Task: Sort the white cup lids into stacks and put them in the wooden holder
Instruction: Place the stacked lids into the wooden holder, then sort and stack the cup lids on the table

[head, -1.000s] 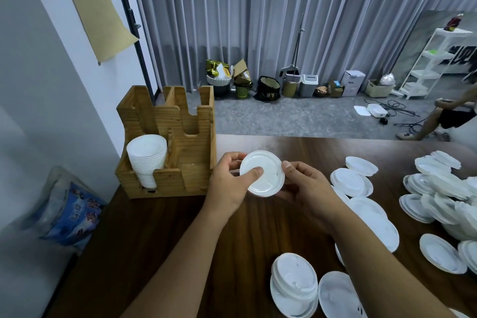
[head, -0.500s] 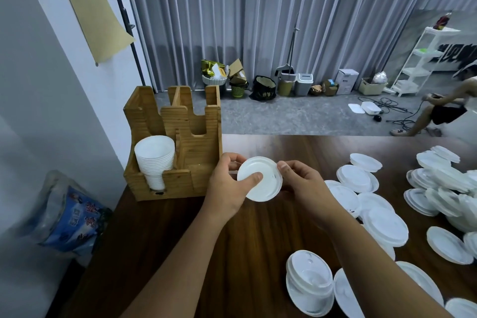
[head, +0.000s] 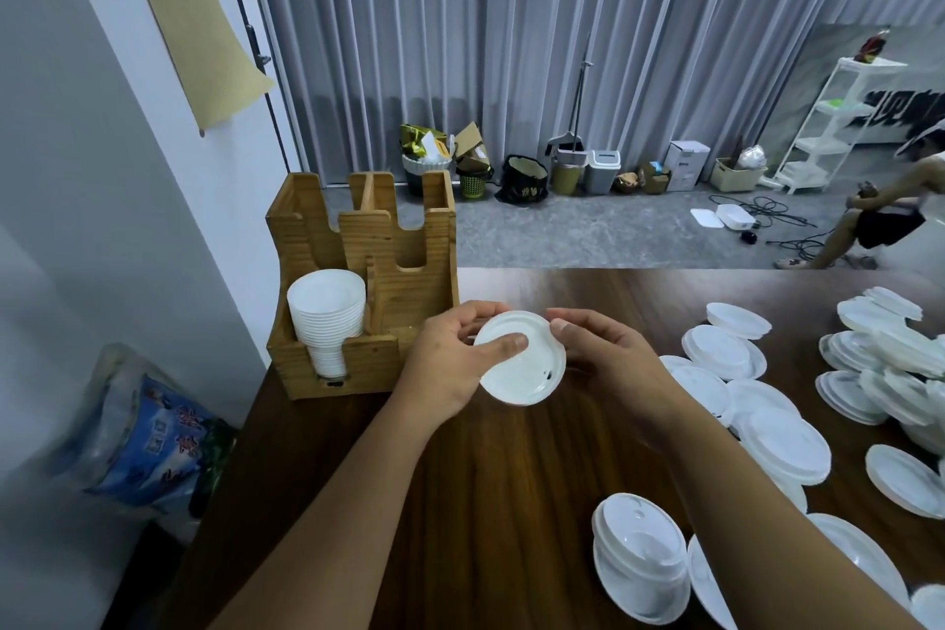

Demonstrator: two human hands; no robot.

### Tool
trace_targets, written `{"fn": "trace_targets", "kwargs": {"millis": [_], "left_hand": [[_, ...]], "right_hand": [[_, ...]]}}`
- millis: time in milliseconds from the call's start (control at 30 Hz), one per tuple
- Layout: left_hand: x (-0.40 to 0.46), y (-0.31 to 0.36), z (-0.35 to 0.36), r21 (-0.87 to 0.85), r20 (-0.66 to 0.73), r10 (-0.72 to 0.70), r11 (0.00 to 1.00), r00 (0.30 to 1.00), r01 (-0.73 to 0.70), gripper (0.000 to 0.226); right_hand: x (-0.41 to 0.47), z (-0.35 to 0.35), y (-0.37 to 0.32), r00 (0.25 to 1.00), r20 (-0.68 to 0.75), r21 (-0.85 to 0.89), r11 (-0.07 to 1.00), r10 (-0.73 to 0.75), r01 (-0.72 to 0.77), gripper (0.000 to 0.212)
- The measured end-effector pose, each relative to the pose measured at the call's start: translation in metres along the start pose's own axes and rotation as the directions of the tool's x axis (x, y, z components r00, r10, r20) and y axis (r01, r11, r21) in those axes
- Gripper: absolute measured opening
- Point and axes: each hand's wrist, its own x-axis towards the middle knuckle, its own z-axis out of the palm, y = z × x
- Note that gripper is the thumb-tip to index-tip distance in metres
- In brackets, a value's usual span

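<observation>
Head view: both hands' fingers grasp one lid (head: 521, 359) beside one wooden holder (head: 399, 302).

Both forearms are stretched forward from the bottom of the view and drawn together toward the middle. The left hand (head: 450, 363) is curled, its thumb laid flat across the top of what is held, fingers tucked behind. The right hand (head: 608, 363) is curled opposite it, thumb tip set at the far edge.
</observation>
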Motion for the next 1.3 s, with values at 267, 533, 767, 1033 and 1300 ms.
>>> {"fn": "trace_targets", "kwargs": {"millis": [267, 533, 767, 1033, 1300], "left_hand": [[-0.014, -0.001, -0.037, -0.254, -0.070, -0.126, 0.962, 0.990, 0.105, 0.027], [-0.016, 0.012, -0.103, -0.193, -0.392, -0.057, 0.981, 0.918, -0.022, 0.018], [0.003, 0.022, -0.171, -0.182, -0.454, -0.087, 0.983, 0.887, 0.003, 0.012], [0.021, -0.003, -0.203, -0.067, -0.532, -0.056, 0.997, 0.845, 0.024, 0.019], [0.039, -0.026, -0.205, -0.005, -0.520, -0.045, 0.999, 0.853, 0.049, 0.005]], "right_hand": [[0.026, 0.023, -0.011, 0.999, -0.022, 0.230, 0.973, 0.027, -0.021, 0.019], [0.059, 0.082, -0.036, 0.969, 0.210, 0.204, 0.963, 0.132, -0.176, 0.024], [0.101, 0.147, -0.055, 0.966, 0.214, 0.159, 0.971, 0.142, -0.178, 0.017], [0.135, 0.182, -0.038, 0.978, 0.165, 0.020, 0.991, 0.128, -0.134, 0.007], [0.151, 0.185, -0.019, 0.995, 0.053, -0.243, 0.967, 0.085, -0.070, 0.018]]}}
